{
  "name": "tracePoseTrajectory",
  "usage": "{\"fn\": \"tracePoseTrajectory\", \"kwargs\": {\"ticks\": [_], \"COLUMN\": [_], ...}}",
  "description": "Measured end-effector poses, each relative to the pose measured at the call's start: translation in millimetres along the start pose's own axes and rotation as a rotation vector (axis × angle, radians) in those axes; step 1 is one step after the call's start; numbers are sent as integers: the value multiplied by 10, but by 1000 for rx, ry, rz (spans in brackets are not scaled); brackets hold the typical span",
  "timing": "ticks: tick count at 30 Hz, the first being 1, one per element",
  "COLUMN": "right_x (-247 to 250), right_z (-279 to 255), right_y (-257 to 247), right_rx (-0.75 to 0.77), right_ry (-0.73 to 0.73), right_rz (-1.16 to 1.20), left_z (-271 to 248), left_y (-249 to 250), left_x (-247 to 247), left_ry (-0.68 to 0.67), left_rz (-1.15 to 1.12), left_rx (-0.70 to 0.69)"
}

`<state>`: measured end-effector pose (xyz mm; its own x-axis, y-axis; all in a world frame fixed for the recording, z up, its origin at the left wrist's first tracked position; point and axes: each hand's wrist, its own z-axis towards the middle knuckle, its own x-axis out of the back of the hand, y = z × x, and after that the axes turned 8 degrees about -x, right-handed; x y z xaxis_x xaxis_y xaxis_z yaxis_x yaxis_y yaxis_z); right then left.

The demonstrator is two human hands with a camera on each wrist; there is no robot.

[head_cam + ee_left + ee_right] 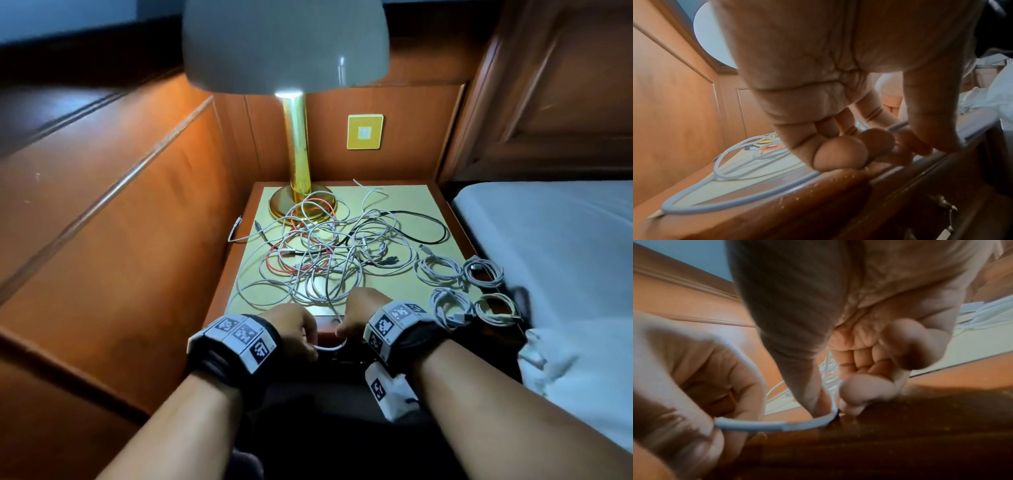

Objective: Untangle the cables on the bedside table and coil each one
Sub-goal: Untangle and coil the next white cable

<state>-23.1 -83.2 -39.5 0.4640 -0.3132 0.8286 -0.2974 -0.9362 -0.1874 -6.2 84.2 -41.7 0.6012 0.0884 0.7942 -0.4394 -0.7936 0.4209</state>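
A tangle of white, red and black cables (329,253) covers the middle of the bedside table (442,205). Both hands sit at the table's front edge and hold one white cable (330,346) between them. My left hand (301,329) pinches one end of the short span (756,426); in the left wrist view its fingers (842,152) are curled at the wooden edge. My right hand (356,311) pinches the other end between thumb and forefinger (857,394), with the cable bending up from there into the tangle.
Several coiled white cables (469,287) lie at the table's front right corner. A brass lamp (298,154) stands at the back left, cables draped over its base. A bed (561,260) borders the right side, wooden panelling (120,212) the left. A drawer handle (945,206) sits below the front edge.
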Motion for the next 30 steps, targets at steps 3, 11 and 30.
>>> {"fn": "tracePoseTrajectory", "kwargs": {"ticks": [3,11,30], "right_x": [10,390,387], "right_z": [22,-281,-210], "right_y": [-56,-223,-26], "right_rx": [-22,390,713], "right_ry": [1,529,864], "right_rz": [58,446,464], "left_z": [-64,-239,-181], "left_y": [-64,-452,-497], "left_x": [61,198,259], "left_ry": [110,471,767], "left_rz": [-37,-152,-210], "left_rx": [3,86,139]}}
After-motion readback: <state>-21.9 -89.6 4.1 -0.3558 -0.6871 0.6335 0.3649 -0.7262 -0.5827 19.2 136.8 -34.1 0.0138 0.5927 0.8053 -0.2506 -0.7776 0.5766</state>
